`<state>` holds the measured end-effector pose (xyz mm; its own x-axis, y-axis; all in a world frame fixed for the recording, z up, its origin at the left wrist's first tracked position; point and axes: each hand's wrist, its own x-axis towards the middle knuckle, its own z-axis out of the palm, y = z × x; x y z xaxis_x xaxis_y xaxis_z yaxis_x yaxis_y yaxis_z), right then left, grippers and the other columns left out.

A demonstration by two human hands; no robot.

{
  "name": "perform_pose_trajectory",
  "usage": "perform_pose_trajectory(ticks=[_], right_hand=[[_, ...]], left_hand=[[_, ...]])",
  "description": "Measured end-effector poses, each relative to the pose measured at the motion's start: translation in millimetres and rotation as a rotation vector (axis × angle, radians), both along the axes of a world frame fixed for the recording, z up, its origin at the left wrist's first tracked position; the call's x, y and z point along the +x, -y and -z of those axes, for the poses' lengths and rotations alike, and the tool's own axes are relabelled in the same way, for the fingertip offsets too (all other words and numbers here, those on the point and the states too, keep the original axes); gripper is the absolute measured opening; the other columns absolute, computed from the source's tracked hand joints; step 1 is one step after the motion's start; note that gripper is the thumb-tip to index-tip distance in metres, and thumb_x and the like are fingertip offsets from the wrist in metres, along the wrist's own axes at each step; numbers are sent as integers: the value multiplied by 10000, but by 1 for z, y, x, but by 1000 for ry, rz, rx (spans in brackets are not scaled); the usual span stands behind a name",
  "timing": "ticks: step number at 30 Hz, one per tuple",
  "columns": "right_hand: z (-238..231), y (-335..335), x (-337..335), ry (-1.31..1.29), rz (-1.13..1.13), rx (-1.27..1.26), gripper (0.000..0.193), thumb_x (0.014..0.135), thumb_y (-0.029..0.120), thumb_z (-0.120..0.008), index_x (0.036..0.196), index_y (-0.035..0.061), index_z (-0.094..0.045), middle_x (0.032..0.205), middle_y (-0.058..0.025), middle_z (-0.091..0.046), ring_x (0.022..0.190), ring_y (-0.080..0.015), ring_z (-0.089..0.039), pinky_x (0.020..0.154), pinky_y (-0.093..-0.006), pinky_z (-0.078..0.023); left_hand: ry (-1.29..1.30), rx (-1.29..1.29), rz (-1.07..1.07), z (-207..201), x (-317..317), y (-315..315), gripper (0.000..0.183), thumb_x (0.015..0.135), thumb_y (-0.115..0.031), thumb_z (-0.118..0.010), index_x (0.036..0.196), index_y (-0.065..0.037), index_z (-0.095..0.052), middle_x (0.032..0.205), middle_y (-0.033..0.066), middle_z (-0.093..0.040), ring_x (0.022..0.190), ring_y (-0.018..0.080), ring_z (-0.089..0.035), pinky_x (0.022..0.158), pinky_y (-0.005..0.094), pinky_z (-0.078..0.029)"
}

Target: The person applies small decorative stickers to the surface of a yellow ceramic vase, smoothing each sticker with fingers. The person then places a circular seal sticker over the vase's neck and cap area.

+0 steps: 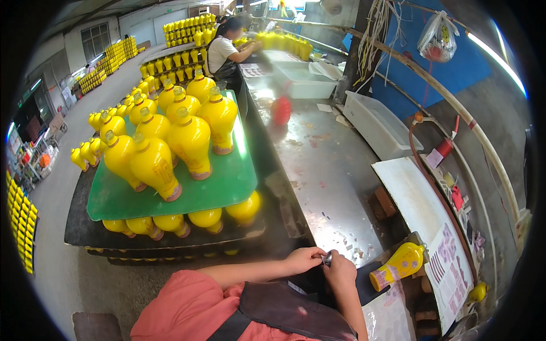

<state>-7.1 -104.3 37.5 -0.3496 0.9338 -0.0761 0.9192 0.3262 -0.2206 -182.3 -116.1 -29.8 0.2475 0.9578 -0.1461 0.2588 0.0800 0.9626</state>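
My left hand point(304, 260) and my right hand point(342, 270) meet over the near edge of the metal bench, both closed with fingertips together. Between them is a small shiny grey piece point(326, 259), gripped by the right hand; its kind is too small to make out. Whether the left fingers pinch it or something else is hidden. Just right of my right hand, a yellow vase-shaped bottle point(402, 262) with purple floral patterns lies on its side over a dark cloth point(367, 283). Beyond it, a sheet of purple printed decals point(450, 264) rests on a tilted white board point(412, 181).
Left of the bench point(310, 153), a green board point(244, 184) carries several upright yellow bottles point(190, 142), with more beneath. White plastic tubs point(369, 122) stand along the far side. A red object point(281, 110) hangs above the bench. Another person point(223, 54) works at the far end.
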Motion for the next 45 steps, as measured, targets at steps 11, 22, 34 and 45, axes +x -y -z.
perform_pose_trajectory(ticks=[11, 22, 34, 45], right_hand=[[9, -6, 8, -133, -3, -2, 361, 802, 292, -788, 1052, 76, -643, 871, -184, -732, 854, -389, -721, 750, -498, -560], [-5, -4, 8, -133, -37, -33, 302, 872, 294, -713, 1022, 58, -600, 912, -211, -724, 868, -410, -716, 767, -514, -564], [1, -4, 11, -147, -48, -7, 317, 871, 300, -720, 1028, 61, -584, 895, -205, -719, 851, -411, -709, 756, -520, -556], [-5, -4, 8, -108, -19, -42, 333, 869, 310, -728, 1038, 60, -587, 910, -207, -725, 874, -407, -715, 766, -511, -560]], left_hand=[[-31, -6, 5, -3, 9, -3, 347, 995, -237, -630, 1279, -43, -675, 1193, 162, -734, 1114, 262, -701, 965, 379, -534], [-75, -4, -3, -2, 3, 0, 341, 993, -216, -629, 1285, -47, -675, 1226, 160, -721, 1153, 270, -684, 1001, 379, -517], [-75, 27, 13, 1, 4, 2, 334, 989, -189, -624, 1282, -36, -675, 1235, 166, -717, 1164, 278, -681, 1005, 384, -518], [-64, 26, 47, 1, 5, 1, 337, 986, -166, -615, 1281, -12, -666, 1243, 175, -713, 1175, 276, -675, 1018, 387, -513]])
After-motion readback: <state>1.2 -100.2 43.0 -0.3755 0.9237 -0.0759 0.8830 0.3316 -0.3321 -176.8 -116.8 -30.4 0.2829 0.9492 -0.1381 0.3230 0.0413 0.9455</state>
